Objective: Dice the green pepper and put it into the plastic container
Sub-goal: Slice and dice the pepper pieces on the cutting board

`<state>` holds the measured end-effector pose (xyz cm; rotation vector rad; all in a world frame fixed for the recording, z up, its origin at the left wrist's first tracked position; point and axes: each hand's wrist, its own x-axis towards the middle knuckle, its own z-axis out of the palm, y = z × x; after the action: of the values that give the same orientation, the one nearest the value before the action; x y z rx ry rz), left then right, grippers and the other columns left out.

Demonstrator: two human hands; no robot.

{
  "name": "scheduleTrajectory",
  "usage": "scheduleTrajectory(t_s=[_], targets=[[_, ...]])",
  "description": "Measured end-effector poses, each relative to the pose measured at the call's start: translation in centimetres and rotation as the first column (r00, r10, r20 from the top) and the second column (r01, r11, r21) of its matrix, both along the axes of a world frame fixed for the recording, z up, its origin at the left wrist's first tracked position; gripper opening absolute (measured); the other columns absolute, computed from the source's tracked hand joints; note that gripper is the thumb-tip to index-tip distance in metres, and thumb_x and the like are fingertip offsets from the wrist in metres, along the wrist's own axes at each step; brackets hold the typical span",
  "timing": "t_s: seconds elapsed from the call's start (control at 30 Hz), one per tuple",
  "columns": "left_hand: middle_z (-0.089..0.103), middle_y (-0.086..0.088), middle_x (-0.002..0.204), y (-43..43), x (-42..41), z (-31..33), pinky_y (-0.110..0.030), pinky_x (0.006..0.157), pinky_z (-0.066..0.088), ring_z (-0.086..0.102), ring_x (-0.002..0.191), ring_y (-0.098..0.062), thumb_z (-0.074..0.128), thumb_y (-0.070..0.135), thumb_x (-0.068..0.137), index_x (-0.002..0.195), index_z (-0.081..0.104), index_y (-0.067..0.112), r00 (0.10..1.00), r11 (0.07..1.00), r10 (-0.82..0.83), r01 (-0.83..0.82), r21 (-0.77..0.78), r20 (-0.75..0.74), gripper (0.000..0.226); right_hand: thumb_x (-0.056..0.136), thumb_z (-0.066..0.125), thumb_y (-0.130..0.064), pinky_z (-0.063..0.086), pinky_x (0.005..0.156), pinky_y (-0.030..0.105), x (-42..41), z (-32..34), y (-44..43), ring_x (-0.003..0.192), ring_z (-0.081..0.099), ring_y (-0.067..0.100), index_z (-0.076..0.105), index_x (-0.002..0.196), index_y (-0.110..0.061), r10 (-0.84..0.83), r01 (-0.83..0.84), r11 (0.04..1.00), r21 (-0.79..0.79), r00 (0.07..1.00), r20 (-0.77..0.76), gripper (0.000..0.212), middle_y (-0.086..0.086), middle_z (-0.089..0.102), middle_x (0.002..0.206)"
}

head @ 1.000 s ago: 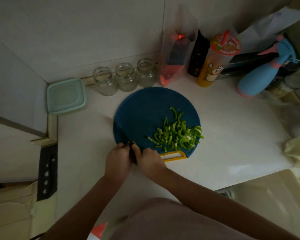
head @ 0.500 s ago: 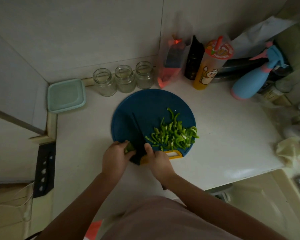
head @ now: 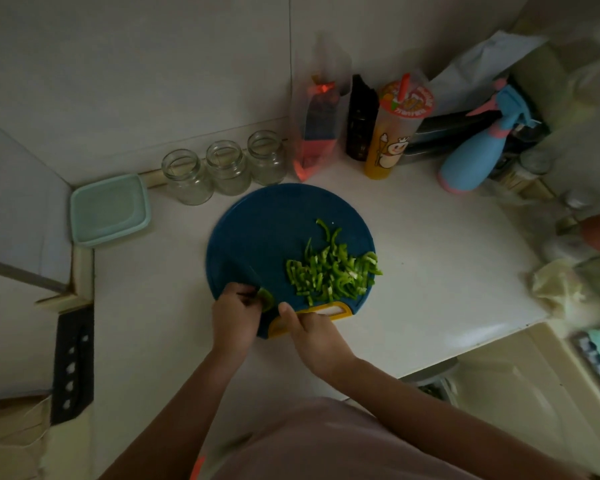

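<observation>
Down at the near edge of the blue cutting board (head: 274, 230), the left hand (head: 234, 317) curls its fingers over a small green pepper piece (head: 266, 299) and pins it to the board. Just beside it, the right hand (head: 312, 336) is wrapped round the handle of a knife (head: 253, 277), thumb stretched forward. The dark blade is hard to pick out against the board. A heap of pepper strips (head: 329, 275) lies on the board's right half. The plastic container (head: 110, 209) sits well apart, far left on the counter (head: 430, 271), beside three glass jars (head: 227, 168).
</observation>
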<state>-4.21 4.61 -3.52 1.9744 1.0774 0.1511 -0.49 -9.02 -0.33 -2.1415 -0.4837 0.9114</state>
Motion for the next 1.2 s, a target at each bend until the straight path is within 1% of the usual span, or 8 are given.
scheduleTrajectory(t_s=[0.1,0.2,0.3,0.4,0.47,0.63,0.8,1.2], targets=[[0.065,-0.003,0.078,0.0,0.2,-0.3,-0.037,0.065,0.054,0.065,0.072,-0.023,0.061,0.018,0.088,0.106,0.056,0.008,0.995,0.998,0.066,-0.067,0.009,0.073,0.021,0.101,0.031,-0.045,0.037,0.065,0.034,0.2,0.4,-0.3,0.056,0.041,0.014,0.035,0.061,-0.028,-0.024,0.024,1.0,0.015,1.0,-0.007,0.044,-0.003,0.04,0.057],[0.06,-0.013,0.101,-0.5,0.7,-0.4,-0.033,0.067,0.046,0.06,0.085,-0.031,0.055,0.011,0.089,0.108,0.055,0.004,0.999,0.989,0.019,-0.024,0.143,0.039,0.021,0.098,0.029,-0.052,0.035,0.057,0.024,0.1,0.2,-0.5,0.054,0.041,0.007,0.04,0.061,-0.024,-0.042,0.042,0.999,-0.005,0.999,-0.019,0.047,-0.004,0.044,0.059],[0.052,-0.021,0.105,-1.1,0.8,-0.1,-0.041,0.065,0.045,0.055,0.087,-0.04,0.053,0.012,0.089,0.103,0.052,-0.001,0.998,0.978,0.001,0.012,0.208,-0.063,0.019,0.096,0.028,-0.057,0.046,0.067,0.039,-0.6,-1.0,-0.5,0.068,0.055,0.022,0.046,0.063,-0.021,0.0,0.001,0.999,-0.038,1.0,0.016,0.053,0.003,0.051,0.064],[0.055,-0.022,0.098,-0.9,0.3,-0.4,-0.037,0.06,0.042,0.056,0.082,-0.039,0.056,0.022,0.09,0.093,0.051,-0.001,0.998,0.976,-0.002,0.017,0.216,-0.07,0.023,0.08,0.013,-0.079,0.049,0.079,0.046,-1.2,-2.0,-0.2,0.09,0.061,0.032,0.064,0.083,-0.013,-0.032,0.033,0.998,-0.046,0.999,0.007,0.084,0.014,0.065,0.087],[0.057,-0.02,0.096,-0.9,0.1,-0.5,-0.034,0.059,0.04,0.057,0.079,-0.037,0.055,0.023,0.089,0.091,0.051,0.001,0.997,0.979,0.005,0.01,0.203,-0.073,0.022,0.069,0.001,-0.088,0.049,0.076,0.047,-1.4,-2.6,0.0,0.09,0.061,0.034,0.062,0.083,-0.012,-0.03,0.032,0.999,-0.035,0.999,0.035,0.099,0.015,0.066,0.087],[0.062,-0.019,0.096,-1.3,-0.1,-0.6,-0.034,0.061,0.043,0.06,0.082,-0.037,0.056,0.024,0.089,0.095,0.05,0.003,0.994,0.99,0.018,-0.004,0.141,-0.103,0.023,0.095,0.025,-0.06,0.049,0.072,0.042,-1.6,-2.1,0.3,0.089,0.061,0.038,0.06,0.082,-0.008,-0.007,0.016,0.997,-0.071,0.993,0.116,0.064,0.019,0.066,0.09],[0.061,-0.02,0.099,-1.7,0.0,-0.3,-0.041,0.067,0.05,0.061,0.085,-0.039,0.053,0.027,0.09,0.099,0.047,0.003,0.992,0.991,0.041,-0.026,0.132,-0.118,0.027,0.097,0.025,-0.057,0.043,0.069,0.037,-1.6,-1.3,0.0,0.091,0.061,0.037,0.053,0.079,-0.012,0.051,-0.034,0.99,-0.138,0.991,0.124,0.056,0.019,0.065,0.094],[0.061,-0.022,0.1,-1.9,0.1,-0.5,-0.043,0.067,0.051,0.061,0.086,-0.04,0.054,0.032,0.091,0.1,0.047,0.001,0.992,0.986,0.03,-0.009,0.164,-0.123,0.033,0.098,0.024,-0.056,0.044,0.071,0.038,-0.9,-1.1,-0.2,0.092,0.061,0.036,0.063,0.092,-0.006,0.113,-0.083,0.976,-0.201,0.983,0.144,0.063,0.018,0.066,0.095]])
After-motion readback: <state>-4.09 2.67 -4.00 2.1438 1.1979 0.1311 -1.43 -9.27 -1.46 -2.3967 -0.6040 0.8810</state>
